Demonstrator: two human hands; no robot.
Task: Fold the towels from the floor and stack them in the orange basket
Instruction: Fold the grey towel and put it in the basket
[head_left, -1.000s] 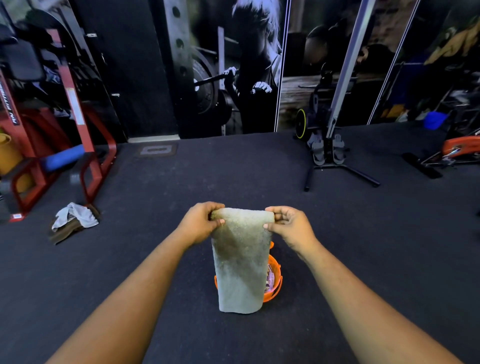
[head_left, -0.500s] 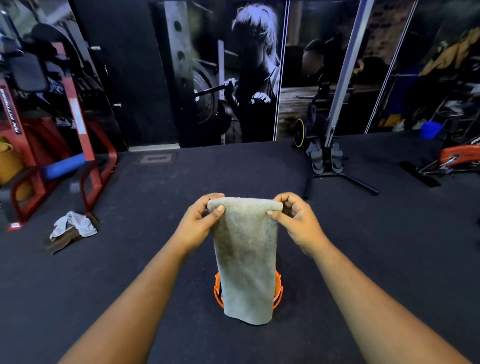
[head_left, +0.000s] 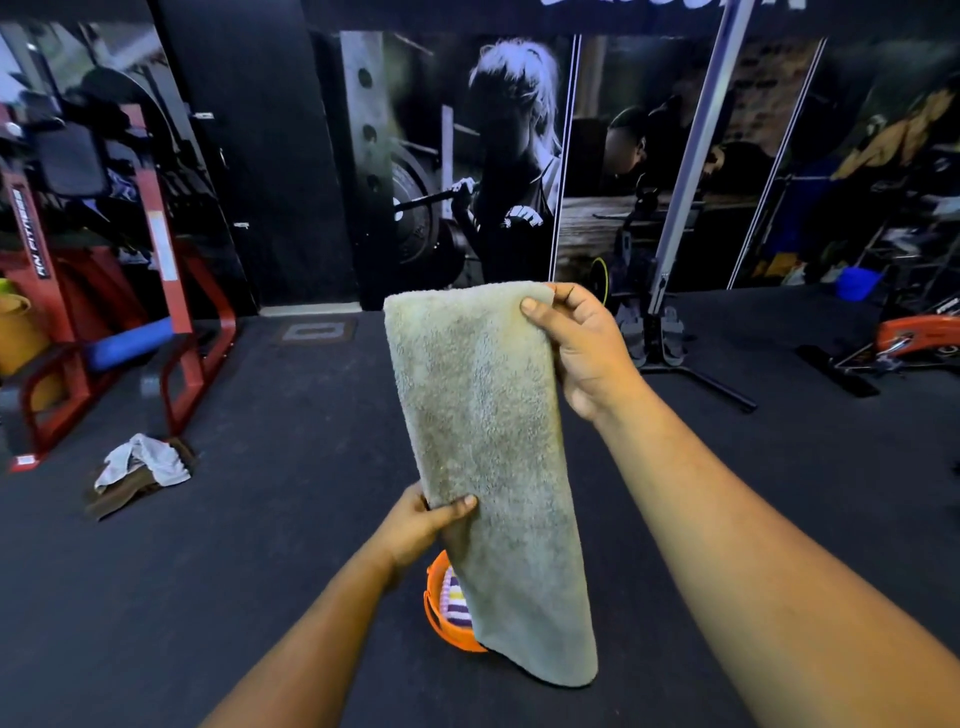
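**Folding a grey towel over the orange basket**

Hanging from the right hand (head_left: 582, 348), the grey towel (head_left: 488, 467) drops in a long doubled strip; that hand's thumb and fingers (head_left: 535, 306) are clamped on its top right corner. Lower down, the left hand (head_left: 421, 530) pinches the strip's left edge, thumb in front and the other fingers hidden behind the cloth.

The risk here looks like a lopsided fold. The top left corner, away from the right fingers, has no support, so it could sag or peel open as the lower half is brought up. A one-sided pinch by the left fingers may also let the layers slide apart, and a loose fold would sit badly on the stack.

Below the left fingers stands the orange basket (head_left: 441, 618), mostly covered by the hanging towel; a purple and white striped cloth (head_left: 457, 603) shows inside it. Far to the left of the fingers, a crumpled white and brown towel pile (head_left: 140, 473) lies on the floor (head_left: 260, 519), not yet folded.
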